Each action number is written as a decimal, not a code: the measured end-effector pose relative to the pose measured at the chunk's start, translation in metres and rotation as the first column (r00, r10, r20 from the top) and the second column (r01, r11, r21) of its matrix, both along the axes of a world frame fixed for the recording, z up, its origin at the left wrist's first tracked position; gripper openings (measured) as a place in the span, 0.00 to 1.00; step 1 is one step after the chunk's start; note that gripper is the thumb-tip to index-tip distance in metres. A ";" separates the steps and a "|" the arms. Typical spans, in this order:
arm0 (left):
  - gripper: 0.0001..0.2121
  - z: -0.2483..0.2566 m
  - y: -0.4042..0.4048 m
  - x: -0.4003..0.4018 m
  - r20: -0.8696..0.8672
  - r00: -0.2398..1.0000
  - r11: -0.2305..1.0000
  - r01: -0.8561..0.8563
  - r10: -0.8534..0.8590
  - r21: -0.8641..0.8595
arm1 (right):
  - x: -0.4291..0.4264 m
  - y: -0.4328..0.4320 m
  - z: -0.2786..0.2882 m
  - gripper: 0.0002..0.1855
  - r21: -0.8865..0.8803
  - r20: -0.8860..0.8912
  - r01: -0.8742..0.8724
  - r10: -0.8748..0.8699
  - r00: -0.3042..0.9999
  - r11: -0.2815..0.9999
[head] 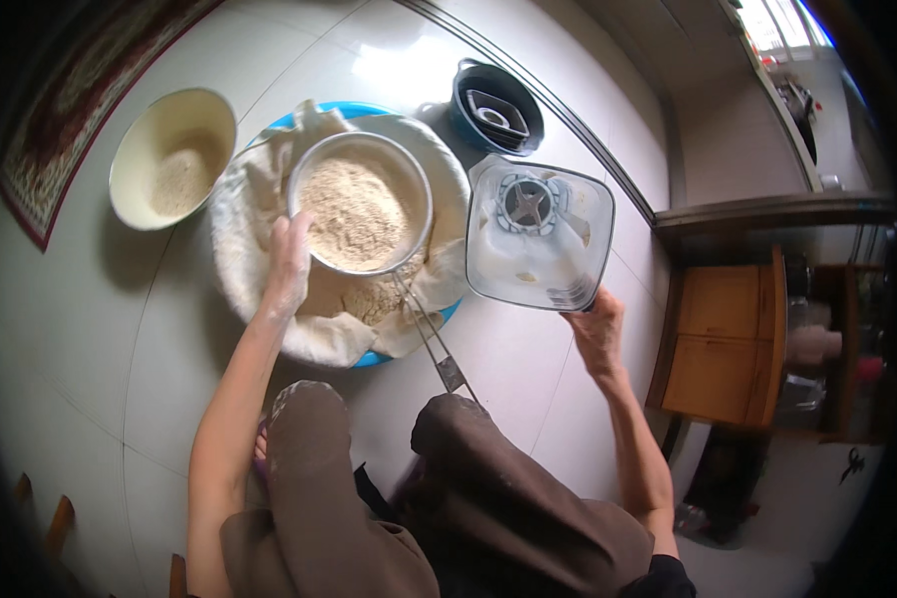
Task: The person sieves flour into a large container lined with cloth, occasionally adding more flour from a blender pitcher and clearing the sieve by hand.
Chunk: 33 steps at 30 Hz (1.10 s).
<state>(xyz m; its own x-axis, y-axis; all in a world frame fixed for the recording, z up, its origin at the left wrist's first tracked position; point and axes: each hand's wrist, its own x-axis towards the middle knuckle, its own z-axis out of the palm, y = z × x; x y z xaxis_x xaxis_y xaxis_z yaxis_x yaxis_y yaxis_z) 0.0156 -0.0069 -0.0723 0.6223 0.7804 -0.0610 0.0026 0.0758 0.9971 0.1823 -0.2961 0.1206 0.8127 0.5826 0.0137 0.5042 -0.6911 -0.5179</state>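
My left hand [290, 258] rests against the near left rim of a round metal sieve [427, 196], its fingers on the edge. Pale tan flour [355, 213] lies heaped inside the sieve. Under it, a cream cloth [250, 202] lines a blue basin [374, 359], with more flour on the cloth. The sieve's wire handle [435, 340] slants down to my right knee. My right hand [598, 329] grips a clear blender jar [542, 258] near its lower right corner. The jar is tipped so its mouth faces me, showing the blade and powdery residue on the walls.
A cream bowl [131, 168] holding some flour stands left of the basin. Beyond the jar is a dark bucket [460, 112] with a dark container inside. A patterned rug [82, 112] lies at upper left. A metal floor track [560, 112] and wooden cabinet [717, 344] are to the right.
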 end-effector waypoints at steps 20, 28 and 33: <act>0.17 0.013 0.007 0.002 0.110 0.987 0.944 -0.076 0.117 -0.322 | -0.018 -0.033 -0.095 0.04 0.506 -0.190 0.313 -0.250 0.949 0.804; 0.18 0.007 0.006 -0.003 0.096 0.986 0.947 -0.104 0.139 -0.304 | 0.001 -0.026 -0.032 0.13 0.325 -0.354 0.389 -0.271 0.895 0.862; 0.16 -0.001 0.005 -0.004 0.106 0.983 0.945 -0.111 0.150 -0.306 | 0.015 -0.032 -0.010 0.18 0.237 -0.495 0.469 -0.309 0.812 0.851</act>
<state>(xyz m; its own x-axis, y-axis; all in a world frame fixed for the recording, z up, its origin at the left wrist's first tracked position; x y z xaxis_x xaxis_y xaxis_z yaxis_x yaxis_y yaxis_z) 0.0113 -0.0021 -0.0736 0.5336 0.8137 -0.2306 -0.1519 0.3604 0.9203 0.1976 -0.3283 0.1105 0.9375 0.2387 -0.2534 -0.0952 -0.5243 -0.8462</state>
